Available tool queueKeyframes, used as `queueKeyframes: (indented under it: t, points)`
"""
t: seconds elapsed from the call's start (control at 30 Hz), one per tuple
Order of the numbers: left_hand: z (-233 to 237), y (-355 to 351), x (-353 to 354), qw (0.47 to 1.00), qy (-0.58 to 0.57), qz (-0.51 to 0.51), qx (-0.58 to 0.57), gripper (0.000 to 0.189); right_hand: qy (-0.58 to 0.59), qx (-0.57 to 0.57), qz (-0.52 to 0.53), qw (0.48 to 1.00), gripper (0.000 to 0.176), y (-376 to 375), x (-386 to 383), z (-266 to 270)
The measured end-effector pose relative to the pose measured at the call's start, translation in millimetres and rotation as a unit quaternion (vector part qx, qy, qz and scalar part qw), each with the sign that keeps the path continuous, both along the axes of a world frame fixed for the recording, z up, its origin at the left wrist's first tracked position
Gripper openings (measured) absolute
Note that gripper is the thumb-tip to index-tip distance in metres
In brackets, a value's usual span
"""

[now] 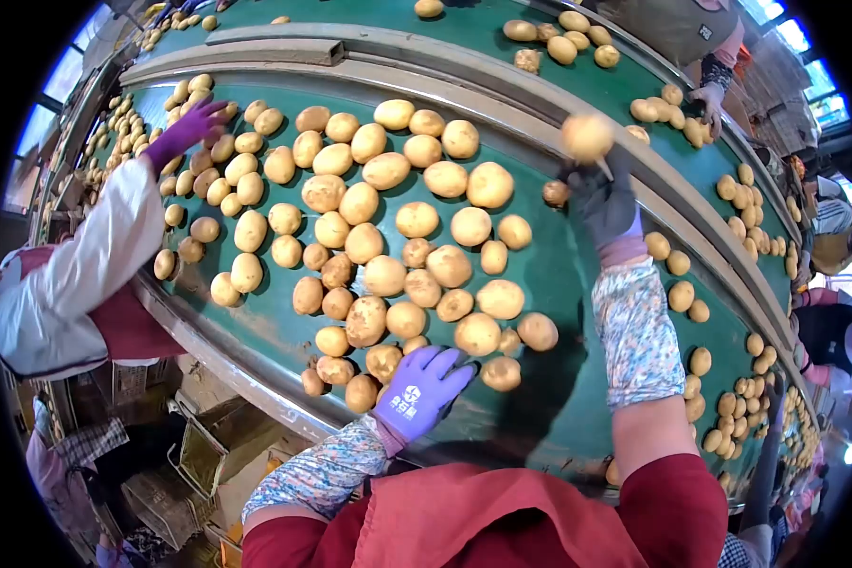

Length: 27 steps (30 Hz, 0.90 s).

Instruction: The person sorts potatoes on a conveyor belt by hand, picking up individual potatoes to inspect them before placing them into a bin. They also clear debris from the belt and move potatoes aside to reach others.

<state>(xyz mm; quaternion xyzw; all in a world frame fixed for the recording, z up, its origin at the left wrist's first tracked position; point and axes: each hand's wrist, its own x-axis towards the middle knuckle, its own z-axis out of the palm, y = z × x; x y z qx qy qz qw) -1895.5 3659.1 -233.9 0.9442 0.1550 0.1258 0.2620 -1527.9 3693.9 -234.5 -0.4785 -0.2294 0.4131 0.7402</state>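
Note:
My left hand [421, 393], in a purple glove with a white print, lies at the near side of the green conveyor belt with its fingers spread. Its fingertips are beside a potato [383, 363] and close to another potato [477, 334]. At the far divider, my right hand [601, 201], in a dark glove, has a slightly blurred potato [587, 138] at its fingertips. A small darker potato [556, 194] is just left of that hand. Many loose potatoes [385, 171] cover the belt [549, 256] between and left of my hands.
A metal divider [426, 76] separates my belt from a second belt [379, 19] with more potatoes. On the left, a co-worker's purple-gloved hand [191, 131] reaches over potatoes. Another co-worker's gloved hand [709, 102] is across the far belt. Crates [204, 454] stand below at left.

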Motion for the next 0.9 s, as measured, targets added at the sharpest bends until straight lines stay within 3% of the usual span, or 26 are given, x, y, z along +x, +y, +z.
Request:
queueKeyframes:
  t: [0.07, 0.1, 0.13, 0.17, 0.23, 0.27, 0.3, 0.37, 0.4, 0.47, 0.53, 0.57, 0.6, 0.63, 0.7, 0.77, 0.83, 0.87, 0.9]
  points:
    - [-6, 18, -3, 0.998, 0.046, -0.018, 0.047, 0.03, -0.2, -0.109, 0.003, 0.974, 0.038, 27, -9, -20]
    - [-9, 27, -6, 0.995, 0.069, -0.028, 0.07, 0.026, -0.351, -0.177, 0.035, 0.919, 0.045, 41, -21, -34]
    - [-8, 38, -10, 0.993, 0.073, -0.019, 0.086, 0.02, -0.486, -0.217, 0.057, 0.845, 0.052, 51, -37, -50]
    - [-5, 48, -16, 0.993, 0.084, -0.009, 0.08, 0.02, -0.676, -0.257, 0.068, 0.687, 0.063, 54, -53, -58]
    - [5, 73, -32, 0.996, 0.044, 0.02, 0.07, 0.02, -0.547, -0.352, 0.174, 0.739, 0.076, 71, -68, -16]
    - [6, 90, -44, 0.995, 0.077, 0.017, 0.057, 0.021, -0.52, -0.333, 0.206, 0.759, 0.082, 72, -61, -22]
    - [12, 105, -59, 0.995, 0.06, 0.052, 0.066, 0.026, -0.489, -0.332, 0.265, 0.762, 0.074, 70, -60, -2]
    - [15, 140, -89, 0.986, 0.088, 0.082, 0.115, 0.031, -0.278, -0.249, 0.213, 0.903, 0.06, 66, -50, -6]
    - [7, 156, -103, 0.984, 0.074, 0.12, 0.109, 0.037, -0.155, -0.144, 0.132, 0.968, 0.053, 72, -38, -16]
    - [1, 171, -117, 0.973, 0.007, 0.214, 0.08, 0.045, -0.044, -0.071, 0.068, 0.994, 0.046, 84, -31, -36]
    - [36, 153, -103, 0.973, -0.063, 0.217, 0.044, 0.042, -0.085, -0.133, 0.111, 0.981, 0.043, 111, -69, -3]
    - [26, 142, -100, 0.99, -0.07, 0.117, -0.043, 0.045, -0.271, -0.151, 0.15, 0.939, 0.039, 123, -94, -3]
    - [26, 127, -94, 0.994, 0.006, -0.007, -0.106, 0.046, -0.449, -0.157, 0.159, 0.865, 0.035, 135, -119, -4]
    - [9, 105, -86, 0.983, -0.11, -0.099, -0.113, 0.043, -0.736, -0.127, 0.166, 0.644, 0.031, 143, -147, -12]
    - [-14, 61, -77, 0.947, -0.055, -0.204, -0.241, 0.037, -0.805, -0.216, 0.09, 0.545, 0.035, 147, -189, -13]
    - [-56, 41, -72, 0.92, -0.083, -0.266, -0.276, 0.031, -0.764, -0.2, 0.124, 0.601, 0.031, 156, -177, -16]
    - [-24, 62, -72, 0.959, -0.07, -0.245, -0.125, 0.029, -0.534, -0.232, 0.175, 0.794, 0.029, 167, -151, -23]
    - [-29, 75, -76, 0.974, -0.023, -0.208, -0.082, 0.022, -0.358, -0.265, 0.194, 0.874, 0.027, 169, -144, 7]
    - [-14, 104, -82, 0.979, -0.003, -0.194, -0.055, 0.016, -0.151, -0.211, 0.137, 0.956, 0.028, 171, -144, 13]
